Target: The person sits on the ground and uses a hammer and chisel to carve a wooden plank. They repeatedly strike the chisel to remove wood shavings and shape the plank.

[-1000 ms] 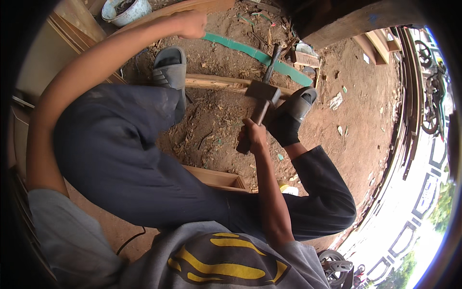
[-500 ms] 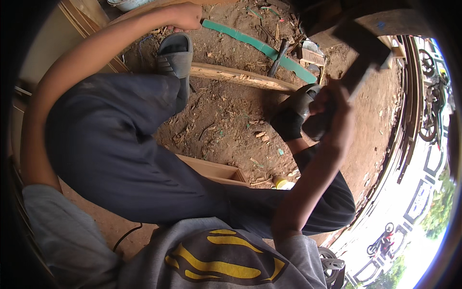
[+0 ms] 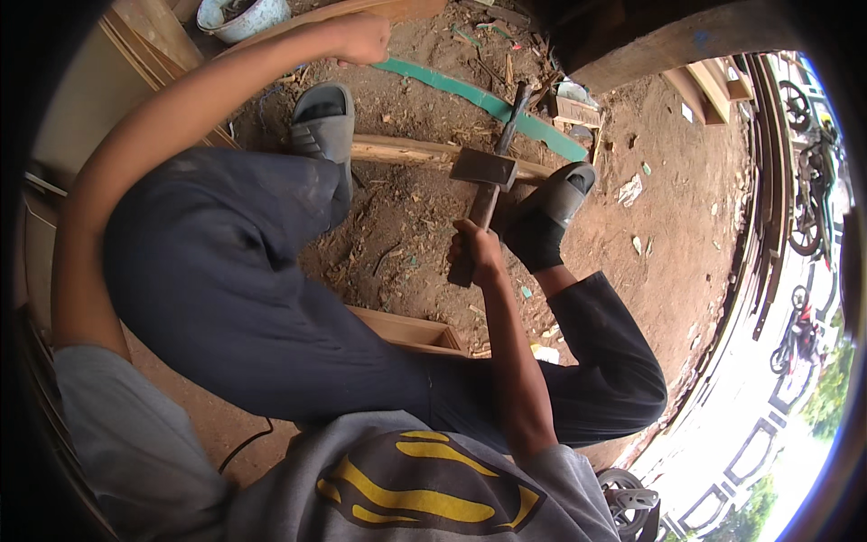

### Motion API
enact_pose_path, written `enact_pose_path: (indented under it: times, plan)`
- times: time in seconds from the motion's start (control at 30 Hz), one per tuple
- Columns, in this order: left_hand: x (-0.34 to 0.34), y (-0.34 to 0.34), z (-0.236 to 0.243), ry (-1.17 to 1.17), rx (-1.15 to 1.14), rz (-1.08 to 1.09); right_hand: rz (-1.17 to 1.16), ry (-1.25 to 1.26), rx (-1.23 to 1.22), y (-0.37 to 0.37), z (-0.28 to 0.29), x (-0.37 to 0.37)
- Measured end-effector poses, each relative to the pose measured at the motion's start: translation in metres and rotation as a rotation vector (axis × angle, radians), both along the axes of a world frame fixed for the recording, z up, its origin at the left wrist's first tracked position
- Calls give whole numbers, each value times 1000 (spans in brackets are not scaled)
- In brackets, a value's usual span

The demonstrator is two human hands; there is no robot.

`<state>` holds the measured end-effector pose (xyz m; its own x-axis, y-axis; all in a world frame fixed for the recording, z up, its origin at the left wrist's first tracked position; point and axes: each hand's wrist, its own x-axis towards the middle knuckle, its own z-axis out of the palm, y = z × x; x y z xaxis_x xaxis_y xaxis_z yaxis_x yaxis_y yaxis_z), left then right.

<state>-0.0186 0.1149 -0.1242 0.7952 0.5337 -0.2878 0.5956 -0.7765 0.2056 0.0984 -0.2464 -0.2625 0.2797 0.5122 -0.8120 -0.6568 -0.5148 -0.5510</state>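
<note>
Hammer (image 3: pixel 483 176) head on the wooden strip (image 3: pixel 406 152), handle gripped in the closed right hand (image 3: pixel 476 256) just below.

One head-worn fisheye looks steeply down, close over knees and dirt ground (image 3: pixel 686 208).

Half a second ago the right hand (image 3: pixel 476 253) is lifted high toward the right side, with the hammer (image 3: pixel 484 172) up near the dark beam. Now the hand is down again, low between the two feet, and the hammer head lies on the wooden strip (image 3: pixel 406 152), close to the right sandal (image 3: pixel 562 194). This is almost the same place as one second ago. The right arm, which is bent upward half a second ago, now reaches forward and down. The left hand (image 3: pixel 359 38) appears a little lower in the view than half a second ago.
</note>
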Motion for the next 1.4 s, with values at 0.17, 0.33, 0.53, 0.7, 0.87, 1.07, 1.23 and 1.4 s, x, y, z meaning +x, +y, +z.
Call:
enact_pose_path:
  times: [0.17,0.33,0.53,0.7,0.87,1.07,1.23,1.4]
  plan:
    - [-18,4,-21,-4,-30,-23,317,-286,70,17,28,0]
    - [-13,15,-22,7,-13,6,274,-311,162,41,60,6]
    - [-31,10,-7,82,-76,131,197,-646,290,87,210,10]
    - [-37,10,6,137,-146,183,375,-832,664,115,357,61]
    - [-39,9,12,171,-201,208,-168,-1269,781,121,318,23]
    - [-34,13,19,184,-197,220,214,-480,-67,4,10,-12]
    - [-37,9,20,206,-183,243,228,-335,15,1,22,-1]
    - [-38,9,23,237,-179,264,180,-287,168,34,85,7]
